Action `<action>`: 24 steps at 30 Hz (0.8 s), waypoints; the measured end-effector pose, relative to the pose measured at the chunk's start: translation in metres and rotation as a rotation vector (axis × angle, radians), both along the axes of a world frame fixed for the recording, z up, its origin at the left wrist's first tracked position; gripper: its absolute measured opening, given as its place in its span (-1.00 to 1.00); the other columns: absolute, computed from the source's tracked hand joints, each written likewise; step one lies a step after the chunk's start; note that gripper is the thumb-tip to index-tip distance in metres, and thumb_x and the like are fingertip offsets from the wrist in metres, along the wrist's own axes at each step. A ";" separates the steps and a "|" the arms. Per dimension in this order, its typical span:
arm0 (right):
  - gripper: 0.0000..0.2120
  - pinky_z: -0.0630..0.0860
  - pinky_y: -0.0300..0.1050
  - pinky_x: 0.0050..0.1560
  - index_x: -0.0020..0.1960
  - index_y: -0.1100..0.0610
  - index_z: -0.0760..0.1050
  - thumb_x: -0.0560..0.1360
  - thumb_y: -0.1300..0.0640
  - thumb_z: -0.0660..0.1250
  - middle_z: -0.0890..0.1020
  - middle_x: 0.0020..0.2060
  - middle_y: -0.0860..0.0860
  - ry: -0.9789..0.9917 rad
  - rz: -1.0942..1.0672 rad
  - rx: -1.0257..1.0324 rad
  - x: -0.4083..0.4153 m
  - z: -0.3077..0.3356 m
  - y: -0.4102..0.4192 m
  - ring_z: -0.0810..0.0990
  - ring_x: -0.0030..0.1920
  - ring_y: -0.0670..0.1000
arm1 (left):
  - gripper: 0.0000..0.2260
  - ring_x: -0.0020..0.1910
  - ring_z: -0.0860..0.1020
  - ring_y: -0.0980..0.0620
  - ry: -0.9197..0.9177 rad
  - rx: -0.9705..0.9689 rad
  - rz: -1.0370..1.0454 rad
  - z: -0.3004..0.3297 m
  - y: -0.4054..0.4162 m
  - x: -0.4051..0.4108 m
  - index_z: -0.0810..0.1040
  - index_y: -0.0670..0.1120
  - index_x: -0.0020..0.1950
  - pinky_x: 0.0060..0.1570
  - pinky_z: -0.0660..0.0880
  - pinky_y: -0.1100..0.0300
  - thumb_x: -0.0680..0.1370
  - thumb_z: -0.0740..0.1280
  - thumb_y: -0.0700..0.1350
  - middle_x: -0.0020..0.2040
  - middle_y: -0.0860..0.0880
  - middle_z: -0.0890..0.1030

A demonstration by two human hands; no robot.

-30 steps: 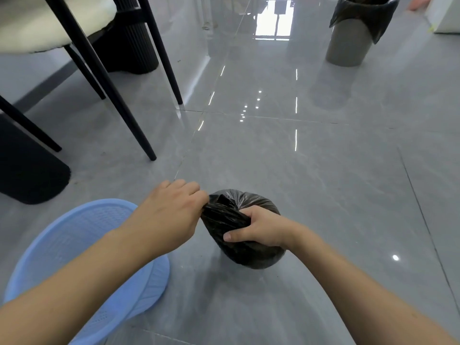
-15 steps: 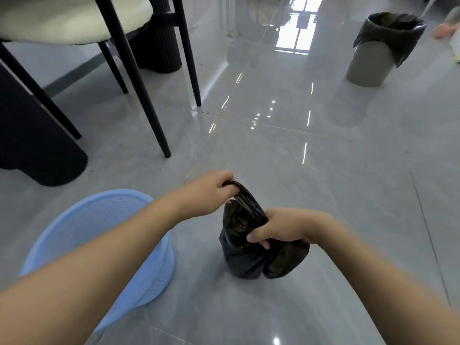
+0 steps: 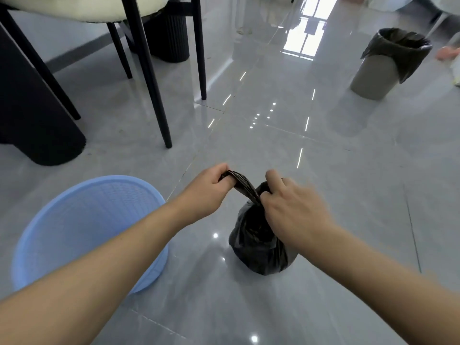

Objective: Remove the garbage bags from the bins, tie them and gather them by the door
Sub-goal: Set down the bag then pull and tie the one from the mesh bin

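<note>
A: How many bags and bins do you have in front of you?

B: You have two bins and two black bags. The blue bin (image 3: 82,227) stands near left on the floor (image 3: 348,195), a mesh-walled basket with no liner in it. The grey bin (image 3: 378,70) stands far right, well apart from you, and the second black bag (image 3: 408,49) lines it, folded out over its rim. What lies inside that one cannot be told.

A: And the other bag?

B: The garbage bag (image 3: 258,247) sits on the floor near the middle, just right of the blue bin and apart from it. It bulges with contents you cannot see through the plastic.

A: What are your hands doing?

B: Both are on that bag. Your left hand (image 3: 206,190) pinches a twisted strip of the bag's mouth, drawn taut up and to the left. Your right hand (image 3: 293,207) is curled round the gathered neck just above the body, its grip clamped on the plastic; it is a little blurred.

A: Anything else nearby?

B: One chair (image 3: 139,70) with a cream seat and black legs stands far left, with dark furniture bases beside and behind it.
</note>
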State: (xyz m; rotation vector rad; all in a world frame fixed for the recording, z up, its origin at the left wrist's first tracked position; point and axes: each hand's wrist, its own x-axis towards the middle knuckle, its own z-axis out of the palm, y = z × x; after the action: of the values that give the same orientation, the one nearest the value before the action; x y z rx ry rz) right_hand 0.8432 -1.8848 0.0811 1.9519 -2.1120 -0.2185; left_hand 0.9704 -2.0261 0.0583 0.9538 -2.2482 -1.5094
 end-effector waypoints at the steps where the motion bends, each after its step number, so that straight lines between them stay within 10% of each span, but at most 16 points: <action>1: -0.74 -0.05 -0.19 -0.50 -0.45 0.09 0.38 0.12 0.24 0.48 0.44 -0.29 0.07 0.032 0.010 -0.027 -0.003 -0.007 0.004 0.27 -0.49 0.03 | -0.79 -0.41 0.28 0.11 0.010 0.008 0.001 -0.002 0.001 0.001 0.45 -0.17 -0.12 -0.36 0.27 0.21 0.62 0.22 -0.06 -0.37 0.05 0.34; 5: -0.76 0.10 -0.16 -0.49 -0.37 0.11 0.42 0.20 0.13 0.50 0.49 -0.33 0.05 0.022 -0.047 -0.123 -0.017 -0.035 0.023 0.43 -0.47 0.08 | -0.83 -0.37 0.44 0.23 0.082 0.060 0.050 -0.009 0.011 -0.001 0.48 -0.10 -0.12 -0.29 0.36 0.38 0.63 0.21 -0.08 -0.31 0.12 0.51; 12: -0.88 0.24 -0.15 -0.56 -0.23 0.11 0.51 0.34 0.09 0.41 0.57 -0.26 0.00 -0.134 0.063 -0.278 -0.027 -0.069 0.033 0.50 -0.45 0.09 | -0.85 -0.10 0.60 0.01 0.137 0.131 0.098 -0.016 0.022 -0.017 0.49 -0.15 -0.04 0.00 0.51 0.06 0.63 0.20 -0.11 -0.06 -0.19 0.61; 24: -0.66 0.40 -0.09 -0.53 0.33 0.11 0.41 0.57 0.12 0.24 0.59 -0.36 -0.01 -0.265 0.160 -0.499 -0.036 -0.074 0.046 0.50 -0.44 0.06 | -0.81 -0.37 0.62 -0.03 0.082 0.449 0.151 -0.021 0.020 -0.044 0.48 -0.21 0.00 -0.27 0.55 0.13 0.63 0.18 -0.10 -0.24 -0.10 0.60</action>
State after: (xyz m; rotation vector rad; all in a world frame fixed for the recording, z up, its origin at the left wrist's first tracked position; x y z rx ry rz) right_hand 0.8074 -1.8393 0.0067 1.8964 -1.8951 0.5721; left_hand 0.9266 -2.0062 0.0373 1.1238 -1.7673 -1.9834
